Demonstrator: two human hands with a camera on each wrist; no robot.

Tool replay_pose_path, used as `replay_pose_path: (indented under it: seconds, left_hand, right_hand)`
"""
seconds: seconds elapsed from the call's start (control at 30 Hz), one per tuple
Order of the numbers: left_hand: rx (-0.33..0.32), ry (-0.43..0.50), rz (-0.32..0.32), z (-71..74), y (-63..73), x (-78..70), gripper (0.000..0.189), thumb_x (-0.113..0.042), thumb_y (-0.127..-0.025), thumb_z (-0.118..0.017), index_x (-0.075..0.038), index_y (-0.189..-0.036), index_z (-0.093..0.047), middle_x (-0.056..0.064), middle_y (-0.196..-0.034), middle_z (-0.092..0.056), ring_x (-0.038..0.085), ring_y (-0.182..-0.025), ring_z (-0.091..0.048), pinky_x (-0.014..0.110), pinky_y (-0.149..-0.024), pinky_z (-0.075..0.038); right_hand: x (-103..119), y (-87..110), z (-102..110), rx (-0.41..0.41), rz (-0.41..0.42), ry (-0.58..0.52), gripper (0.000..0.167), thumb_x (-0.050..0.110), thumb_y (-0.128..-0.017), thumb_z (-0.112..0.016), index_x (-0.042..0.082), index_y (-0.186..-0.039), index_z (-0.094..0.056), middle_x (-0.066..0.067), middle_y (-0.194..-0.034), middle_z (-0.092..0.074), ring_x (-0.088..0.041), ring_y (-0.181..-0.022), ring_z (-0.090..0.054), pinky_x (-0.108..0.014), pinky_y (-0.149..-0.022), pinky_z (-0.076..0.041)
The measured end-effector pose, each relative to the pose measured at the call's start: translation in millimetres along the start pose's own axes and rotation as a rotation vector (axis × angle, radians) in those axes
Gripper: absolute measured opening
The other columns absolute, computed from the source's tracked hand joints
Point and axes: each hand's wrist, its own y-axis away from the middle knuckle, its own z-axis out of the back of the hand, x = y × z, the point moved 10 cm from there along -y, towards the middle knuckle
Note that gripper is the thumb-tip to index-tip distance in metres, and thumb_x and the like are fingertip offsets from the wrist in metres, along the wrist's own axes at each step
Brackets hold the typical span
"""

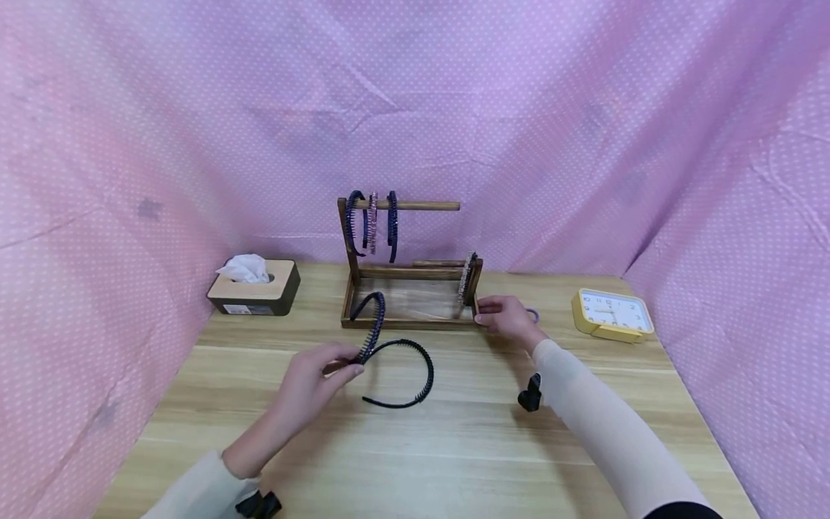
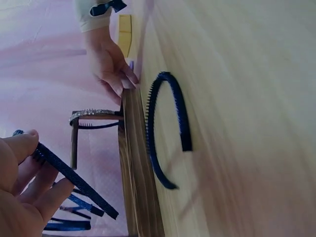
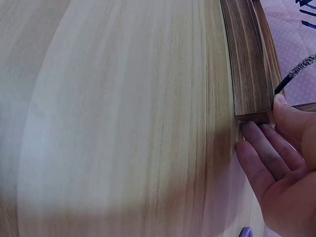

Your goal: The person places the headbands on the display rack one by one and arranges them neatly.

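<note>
In the head view my left hand (image 1: pixel 318 376) pinches a dark blue toothed headband (image 1: pixel 378 317) and holds it up in front of the wooden rack (image 1: pixel 408 324). On the table just beyond the fingertips lies a black toothed headband (image 1: pixel 428 371). My right hand (image 1: pixel 509 317) grips the right end of the rack's base; the right wrist view shows the thumb (image 3: pixel 280 100) at its upper edge and the fingers against its end. Two dark headbands and a pink headband (image 1: pixel 373 223) hang on the upper bar. A silvery, glittery headband (image 1: pixel 465 280) hangs on the lower bar at right.
A tissue box (image 1: pixel 256 288) stands at the back left of the table. A yellow clock (image 1: pixel 612 315) stands at the right. Part of a purple ring-like thing (image 1: pixel 533 315) shows behind my right hand. Pink dotted cloth (image 1: pixel 519 130) encloses the back and sides.
</note>
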Motion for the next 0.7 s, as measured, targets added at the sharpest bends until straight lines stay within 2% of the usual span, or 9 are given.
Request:
replay_pose_path:
  seconds: [0.13, 0.23, 0.57, 0.7]
  left_hand:
    - [-0.002, 0.086, 0.077, -10.3, -17.8, 7.5, 0.021, -0.011, -0.091, -0.079, -0.012, -0.112, -0.076, 0.001, -0.103, -0.077, 0.016, -0.095, -0.073, 0.027, -0.082, -0.063]
    - [-0.024, 0.117, 0.095, -18.2, -32.1, 11.8, 0.021, -0.013, -0.092, -0.078, -0.01, -0.113, -0.075, 0.004, -0.105, -0.076, 0.02, -0.099, -0.072, 0.029, -0.083, -0.063]
    - [-0.062, 0.133, 0.078, -45.8, -81.6, 18.7, 0.024, -0.013, -0.092, -0.078, -0.006, -0.114, -0.075, 0.009, -0.106, -0.077, 0.023, -0.097, -0.073, 0.036, -0.085, -0.062]
    - [-0.073, 0.146, 0.1, -54.3, -99.3, 21.0, 0.022, -0.014, -0.093, -0.078, -0.005, -0.113, -0.075, 0.009, -0.105, -0.076, 0.022, -0.097, -0.072, 0.034, -0.084, -0.062]
  right_hand:
    - [-1.1, -1.4, -0.6, -0.001, -0.006, 0.0, 0.048, 0.006, -0.099, -0.068, -0.007, -0.143, -0.053, -0.03, -0.138, -0.06, -0.017, -0.101, -0.07, -0.043, -0.091, -0.061]
    - [-2.1, -1.1, 0.1, -0.004, -0.011, -0.001, 0.048, 0.006, -0.099, -0.067, -0.007, -0.143, -0.053, -0.03, -0.138, -0.06, -0.02, -0.103, -0.07, -0.044, -0.092, -0.061]
    - [0.4, 1.1, 0.8, -0.011, -0.013, 0.001, 0.048, 0.005, -0.099, -0.067, -0.008, -0.143, -0.053, -0.03, -0.139, -0.06, -0.022, -0.105, -0.07, -0.043, -0.09, -0.061]
    - [0.4, 0.2, 0.2, -0.013, -0.014, -0.005, 0.048, 0.005, -0.098, -0.069, -0.008, -0.141, -0.054, -0.03, -0.138, -0.061, -0.021, -0.102, -0.07, -0.041, -0.088, -0.062]
